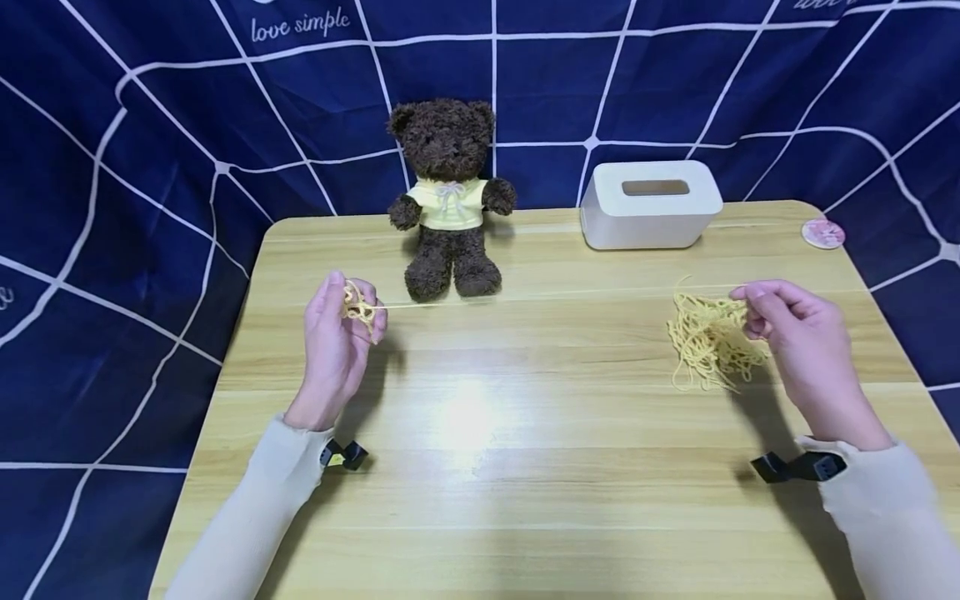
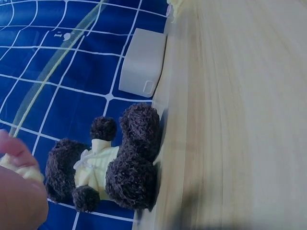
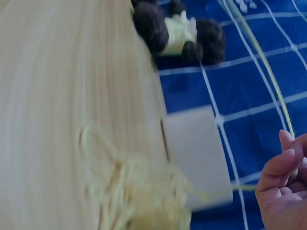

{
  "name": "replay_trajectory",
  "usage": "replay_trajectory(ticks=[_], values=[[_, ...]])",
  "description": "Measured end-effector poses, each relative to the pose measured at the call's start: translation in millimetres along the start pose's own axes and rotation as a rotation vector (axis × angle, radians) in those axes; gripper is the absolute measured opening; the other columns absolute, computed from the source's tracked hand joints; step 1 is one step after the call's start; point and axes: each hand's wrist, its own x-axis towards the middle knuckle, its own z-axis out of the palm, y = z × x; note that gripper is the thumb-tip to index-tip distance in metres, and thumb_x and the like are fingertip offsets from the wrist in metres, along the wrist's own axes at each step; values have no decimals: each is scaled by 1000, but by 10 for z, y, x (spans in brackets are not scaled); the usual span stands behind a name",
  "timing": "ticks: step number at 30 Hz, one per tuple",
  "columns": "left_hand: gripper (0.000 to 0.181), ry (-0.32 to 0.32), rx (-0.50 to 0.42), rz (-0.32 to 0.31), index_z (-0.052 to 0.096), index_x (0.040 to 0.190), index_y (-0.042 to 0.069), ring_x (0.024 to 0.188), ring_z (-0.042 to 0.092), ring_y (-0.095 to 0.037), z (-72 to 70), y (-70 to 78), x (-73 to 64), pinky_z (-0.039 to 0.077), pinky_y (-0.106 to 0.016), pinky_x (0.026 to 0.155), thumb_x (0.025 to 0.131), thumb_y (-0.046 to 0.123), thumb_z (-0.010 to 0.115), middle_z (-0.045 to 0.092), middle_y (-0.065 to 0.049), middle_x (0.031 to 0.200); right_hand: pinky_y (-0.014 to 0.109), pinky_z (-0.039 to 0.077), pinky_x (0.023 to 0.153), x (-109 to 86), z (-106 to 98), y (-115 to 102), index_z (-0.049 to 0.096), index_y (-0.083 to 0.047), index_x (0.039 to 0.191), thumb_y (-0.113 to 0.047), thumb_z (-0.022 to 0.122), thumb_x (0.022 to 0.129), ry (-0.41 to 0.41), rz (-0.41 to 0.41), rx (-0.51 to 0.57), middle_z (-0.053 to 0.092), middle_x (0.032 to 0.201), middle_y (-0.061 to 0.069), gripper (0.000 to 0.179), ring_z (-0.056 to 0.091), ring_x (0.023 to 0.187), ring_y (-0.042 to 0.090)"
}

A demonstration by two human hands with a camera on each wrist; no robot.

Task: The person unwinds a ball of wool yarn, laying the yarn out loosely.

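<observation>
My left hand (image 1: 339, 342) is raised at the left of the table, its fingers curled round a small bundle of yellow yarn (image 1: 358, 307). From that bundle a single strand runs across to my right hand (image 1: 806, 350), which pinches it between thumb and fingertips. Just left of the right hand lies a loose, tangled heap of yellow yarn (image 1: 708, 342). In the right wrist view the strand (image 3: 271, 76) comes down into the pinching fingers, and another length leads from the hand toward the heap. The left wrist view shows only part of the left hand (image 2: 21, 191).
At the back of the wooden table (image 1: 525, 500) a brown teddy bear (image 1: 450, 204) in a yellow top sits against the blue gridded cloth (image 1: 540, 92). A white tissue box (image 1: 651, 208) stands to its right. A round pink-and-white disc (image 1: 822, 233) lies by the back right corner.
</observation>
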Motion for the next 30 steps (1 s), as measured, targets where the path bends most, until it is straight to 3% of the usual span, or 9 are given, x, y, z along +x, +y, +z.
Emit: replay_trajectory(ticks=[3,7,12,18,20,26,30], values=[[38,30,-2,6,60,94,3,51,60,-16,-20,11,-1,41,-19,39,119,28,45,68,-10,83,21,57,60,-4,-207,20,74,16,107,5,64,108,43,-17,116,69,82,10,15,55,67,15],[38,41,-1,22,60,94,3,48,55,-14,-30,22,-6,35,-19,39,119,26,44,66,-8,74,21,57,55,-28,-474,41,74,16,106,7,64,107,122,-12,176,68,78,10,14,57,65,15],[38,73,-11,83,58,90,2,46,49,-12,-32,25,5,30,-18,39,119,23,46,61,-6,68,20,57,52,-36,-753,53,77,14,101,8,65,105,248,31,151,66,72,8,14,58,62,15],[36,109,-86,134,59,92,0,48,51,-15,-31,29,15,34,-20,40,118,22,49,57,-9,71,17,54,47,3,-962,48,81,4,92,4,63,105,451,93,-4,66,64,4,23,56,56,10],[35,100,-97,138,59,93,0,50,52,-17,-29,30,13,34,-20,41,118,22,48,57,-10,73,16,54,48,-12,-1004,58,83,-2,90,2,61,106,431,136,-76,67,65,1,28,57,56,9],[32,63,-125,128,59,94,0,60,56,-21,-10,40,0,42,-23,47,118,20,49,59,-13,81,11,52,56,-40,-933,127,85,-19,95,-3,57,109,214,217,-270,73,80,-11,35,62,65,3],[31,37,-120,127,59,94,1,65,58,-22,18,47,-8,50,-25,52,118,18,49,62,-13,84,10,52,59,-44,-726,113,84,-22,109,-4,60,108,231,200,-312,72,97,-17,30,62,69,1]])
